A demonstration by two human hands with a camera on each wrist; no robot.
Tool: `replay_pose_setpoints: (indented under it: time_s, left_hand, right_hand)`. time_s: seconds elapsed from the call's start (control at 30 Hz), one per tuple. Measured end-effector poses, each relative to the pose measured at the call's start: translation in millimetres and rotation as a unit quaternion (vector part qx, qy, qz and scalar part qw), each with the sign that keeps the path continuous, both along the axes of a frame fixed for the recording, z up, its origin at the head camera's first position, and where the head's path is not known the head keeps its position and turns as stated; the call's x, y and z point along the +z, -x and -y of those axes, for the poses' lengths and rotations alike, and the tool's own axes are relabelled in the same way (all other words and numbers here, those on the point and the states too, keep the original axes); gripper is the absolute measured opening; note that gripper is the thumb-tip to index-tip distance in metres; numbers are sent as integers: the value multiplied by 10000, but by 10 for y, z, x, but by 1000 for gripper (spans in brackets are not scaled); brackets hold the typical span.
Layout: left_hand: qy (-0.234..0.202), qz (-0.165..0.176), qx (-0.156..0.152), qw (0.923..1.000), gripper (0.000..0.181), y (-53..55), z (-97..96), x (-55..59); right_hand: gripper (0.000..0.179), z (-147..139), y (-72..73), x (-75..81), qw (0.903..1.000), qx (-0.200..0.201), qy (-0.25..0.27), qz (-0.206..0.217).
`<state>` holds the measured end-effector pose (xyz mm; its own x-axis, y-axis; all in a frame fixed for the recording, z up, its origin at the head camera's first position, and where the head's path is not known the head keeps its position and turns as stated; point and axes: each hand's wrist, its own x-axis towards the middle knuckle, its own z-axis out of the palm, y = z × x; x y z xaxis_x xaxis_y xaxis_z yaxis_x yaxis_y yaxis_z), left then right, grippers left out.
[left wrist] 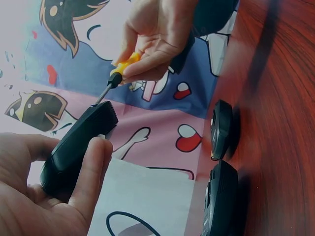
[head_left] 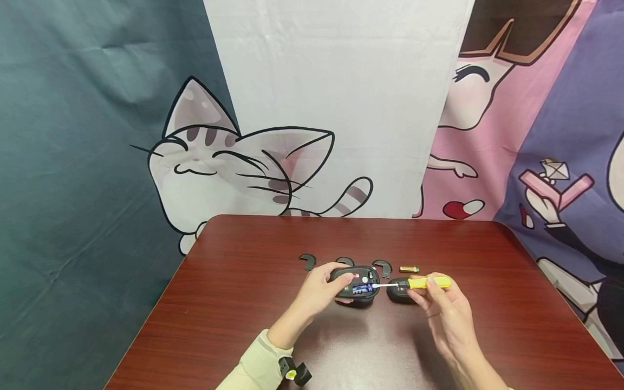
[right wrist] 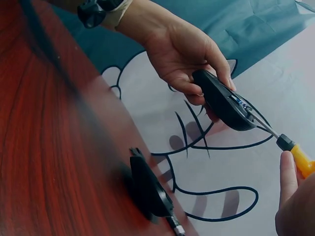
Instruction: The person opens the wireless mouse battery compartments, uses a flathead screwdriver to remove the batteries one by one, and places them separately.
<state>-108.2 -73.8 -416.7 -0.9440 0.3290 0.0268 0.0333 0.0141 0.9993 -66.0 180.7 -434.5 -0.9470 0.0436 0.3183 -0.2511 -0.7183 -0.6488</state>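
Observation:
My left hand (head_left: 317,292) grips a black computer mouse (head_left: 359,272) raised over the table, its underside turned up. The battery slot in it lies uncovered, and a blue battery (head_left: 362,289) sits inside. My right hand (head_left: 450,314) pinches the yellow handle of a screwdriver (head_left: 434,282) between thumb and fingers. Its metal shaft points left, with the tip at the end of the slot beside the battery, as the right wrist view shows on the held mouse (right wrist: 221,105). From the left wrist, the mouse body (left wrist: 74,152) hides that tip.
Two more black mice lie on the reddish-brown table (head_left: 234,309): one (left wrist: 222,130) by my right hand, another (left wrist: 219,196) below the held mouse. Behind them are several curved black battery covers (head_left: 308,261) and a loose battery (head_left: 408,269). A printed cloth hangs beyond the table.

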Motion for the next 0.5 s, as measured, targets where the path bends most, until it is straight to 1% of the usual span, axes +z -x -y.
replay_pose_setpoints:
  time_s: [0.07,0.13,0.2,0.27,0.4,0.5]
  left_hand:
    - [-64,23,-62,10000,35,-7,-22,-17]
    - [-151,121,-134,9997,35,-19,-50,-28]
    - [-324,233,-237,9989,35,-36,-84,-27]
    - [-486,299,-279,9980,36,-48,-111,-15]
    - [-436,304,-228,9983,36,-59,-134,-7]
    - [-303,391,-220,9985,35,-60,-137,-31]
  right_hand:
    - [24,23,-9,3,9999,68,-42,80]
    - [23,48,-17,25,9997,134,-140,131]
    - [24,59,-18,59,9996,233,-147,97]
    - [24,54,-11,101,9997,239,-9,-16]
    - [27,3,-5,171,9984,278,450,-189]
    - [27,-20,-3,196,9987,243,429,-125]
